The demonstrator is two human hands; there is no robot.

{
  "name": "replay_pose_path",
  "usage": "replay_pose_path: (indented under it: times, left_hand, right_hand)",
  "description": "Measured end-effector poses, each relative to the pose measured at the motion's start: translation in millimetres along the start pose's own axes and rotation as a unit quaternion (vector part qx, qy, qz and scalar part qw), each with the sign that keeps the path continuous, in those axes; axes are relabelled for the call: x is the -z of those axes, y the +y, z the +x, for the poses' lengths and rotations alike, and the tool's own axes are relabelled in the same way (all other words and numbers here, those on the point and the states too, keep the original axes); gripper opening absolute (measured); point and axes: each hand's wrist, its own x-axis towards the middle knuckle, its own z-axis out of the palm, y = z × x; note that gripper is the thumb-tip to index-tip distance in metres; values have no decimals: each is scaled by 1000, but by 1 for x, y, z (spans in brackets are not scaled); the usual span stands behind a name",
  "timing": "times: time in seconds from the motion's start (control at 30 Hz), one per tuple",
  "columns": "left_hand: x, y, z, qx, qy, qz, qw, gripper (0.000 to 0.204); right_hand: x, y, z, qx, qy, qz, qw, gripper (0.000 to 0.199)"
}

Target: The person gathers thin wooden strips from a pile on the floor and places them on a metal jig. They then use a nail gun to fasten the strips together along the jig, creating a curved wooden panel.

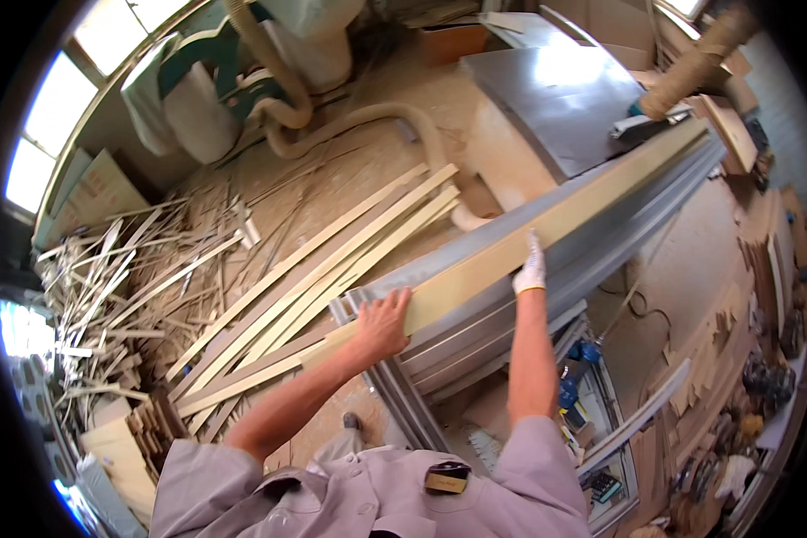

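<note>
Bare left hand [385,324], spread on long pale flat wooden board [482,267] lying along long grey metal table [601,224]; white-gloved right hand [531,267], fingers extended, at board's near edge.

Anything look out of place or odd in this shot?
Two things. Thin wood scraps lie in a tangled heap at the left, crossing at all angles, unlike the longer strips lying roughly parallel nearby. Also, the right hand is gloved while the left hand is bare, though both touch the board.
</note>
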Motion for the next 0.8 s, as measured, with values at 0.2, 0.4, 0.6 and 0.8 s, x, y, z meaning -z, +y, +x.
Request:
replay_pose_path:
  times: [0.2, 0.4, 0.6, 0.8]
  left_hand:
    - [-1, 1, 5, -13, -15, -41, 999, 83]
    - [-10, -8, 0, -10, -10, -90, 996, 80]
    - [-17, -3, -30, -55, 136, -18, 989, 95]
    - [1, -60, -166, -116, 311, -217, 918, 73]
  right_hand:
    - [18, 15, 32, 65, -1, 35, 997, 65]
    - [17, 14, 18, 52, -50, -37, 997, 61]
    - [58, -12, 16, -17, -3, -97, 995, 65]
    - [49, -26, -69, 161, 112, -325, 925, 65]
